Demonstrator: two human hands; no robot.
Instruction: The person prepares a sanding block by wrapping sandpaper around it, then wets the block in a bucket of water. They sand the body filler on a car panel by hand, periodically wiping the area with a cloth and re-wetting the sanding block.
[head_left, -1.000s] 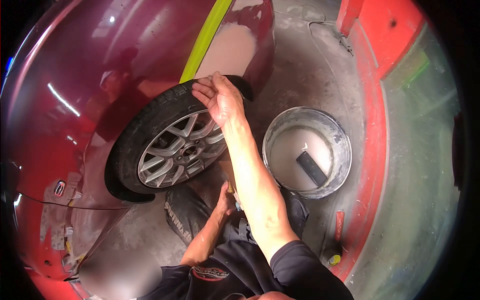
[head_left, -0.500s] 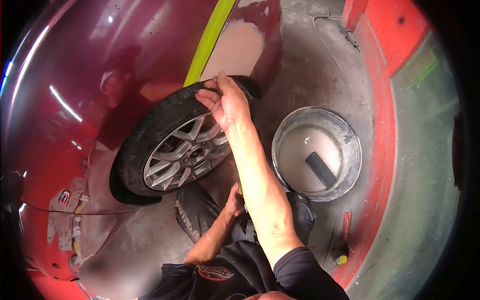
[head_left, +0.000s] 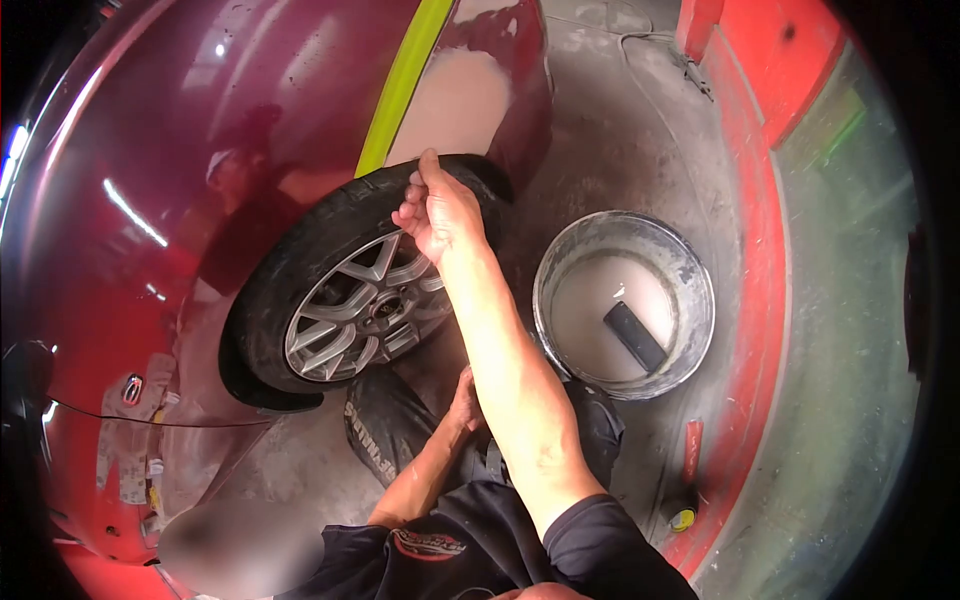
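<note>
My right hand (head_left: 438, 212) is raised in front of the black tyre (head_left: 345, 225), near its top. Its thumb points up, the other fingers are loosely bent and apart, and nothing shows in them. Just beyond is the dark red car panel (head_left: 300, 60) with a beige filler patch (head_left: 455, 105) and a strip of yellow-green tape (head_left: 402, 90). My left hand (head_left: 463, 408) is low by my lap, its fingers curled. My right forearm covers its fingertips and whatever they hold.
At the right stands a grey bucket (head_left: 541, 300) of cloudy liquid, with a black block (head_left: 636, 338) in it. A red-handled tool (head_left: 692, 450) and a yellow-ended round item (head_left: 682, 520) lie near the red wall edge (head_left: 765, 300). A cable (head_left: 640, 90) runs along the floor.
My right hand has come down slightly from the filler patch, its thumb now more upright. A yellowish sliver beside my left hand is now hidden. The view has shifted slightly.
</note>
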